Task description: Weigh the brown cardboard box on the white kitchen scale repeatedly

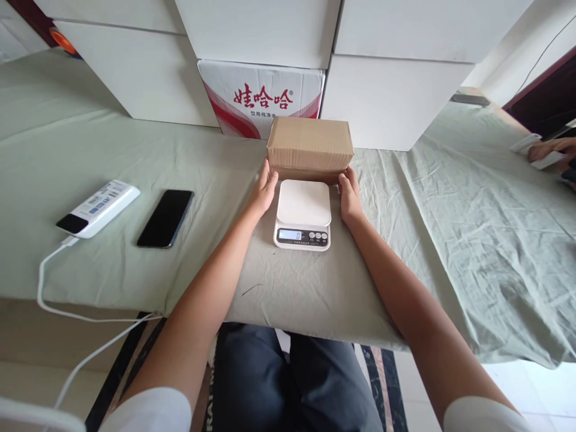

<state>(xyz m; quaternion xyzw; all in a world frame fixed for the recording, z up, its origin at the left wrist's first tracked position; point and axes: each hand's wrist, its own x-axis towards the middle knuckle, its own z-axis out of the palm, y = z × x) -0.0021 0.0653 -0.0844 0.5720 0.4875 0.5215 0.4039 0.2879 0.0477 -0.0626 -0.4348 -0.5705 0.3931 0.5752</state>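
A closed brown cardboard box [310, 141] is held between my two hands, just behind a white digital kitchen scale [303, 204]. My left hand [263, 191] presses on the box's left end, and my right hand [350, 193] grips its right end near the lower corner. The scale's lit display reads 0, and its flat platform bears nothing. Whether the box touches the cloth beneath it cannot be made out, since its underside is hidden.
On the left lie a black smartphone [165, 218] and a white power bank [99, 209] with a white cable [41, 277]. White panels [396, 99] and a red-and-white carton [265, 99] stand behind. Another person's hand [552, 151] holds something white at far right. Green cloth [450, 240] covers the table.
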